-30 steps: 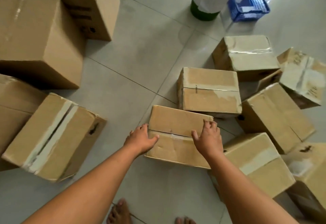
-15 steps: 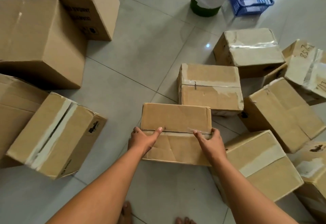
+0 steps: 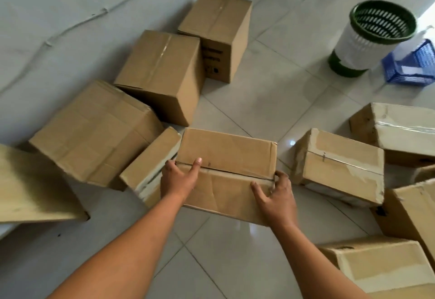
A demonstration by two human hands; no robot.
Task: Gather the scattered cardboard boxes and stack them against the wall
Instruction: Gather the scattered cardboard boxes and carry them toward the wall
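Both hands grip one cardboard box (image 3: 226,171), held between them: left hand (image 3: 180,178) curled over its left end, right hand (image 3: 276,195) clasping its right end. Long axis runs left-right, taped seam on top. Beyond, larger boxes (image 3: 162,75) line the wall (image 3: 70,4)

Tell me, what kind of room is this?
Probably a plain room in a home or a small storeroom: glossy pale floor tiles, a bare whitish wall, many brown taped cardboard boxes, and a white slotted plastic bin with a green rim.
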